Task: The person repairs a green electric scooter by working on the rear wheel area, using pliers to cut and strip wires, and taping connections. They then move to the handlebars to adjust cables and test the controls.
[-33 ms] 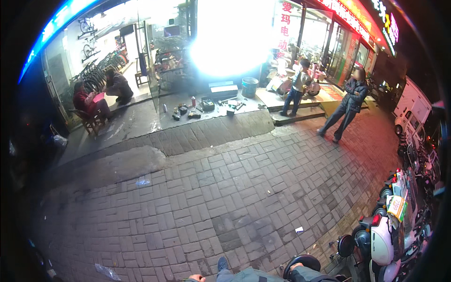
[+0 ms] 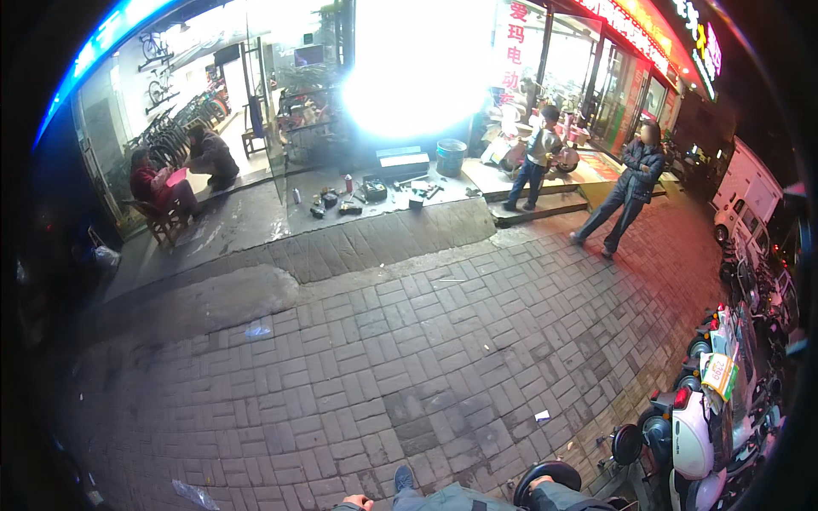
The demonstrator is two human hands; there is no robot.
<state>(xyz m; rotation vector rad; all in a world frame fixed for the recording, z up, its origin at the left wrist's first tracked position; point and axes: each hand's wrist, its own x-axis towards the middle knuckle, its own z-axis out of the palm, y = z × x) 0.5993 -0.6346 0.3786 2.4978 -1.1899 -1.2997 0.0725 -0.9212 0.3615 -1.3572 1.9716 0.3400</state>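
At the very bottom of the head view, my left hand (image 2: 358, 502) shows only in part, low beside my grey shoe (image 2: 404, 479). The picture's edge cuts it off, and its fingers are mostly hidden. My right hand (image 2: 540, 483) lies farther right, against a black rounded thing (image 2: 552, 470) that resembles a small tyre. Whether it grips that thing or only rests by it, I cannot tell. A grey sleeve (image 2: 554, 497) covers my right forearm.
Brick paving (image 2: 358, 358) spreads ahead to a concrete ramp (image 2: 383, 236). Tools and a blue bucket (image 2: 451, 157) stand before a glaring light. Parked scooters (image 2: 692, 434) line the right. Two people (image 2: 158, 187) sit or crouch at left; two stand (image 2: 626, 187) at right.
My left hand shows slightly more above the lower edge. The view has shifted very slightly. My right hand looks unmoved.
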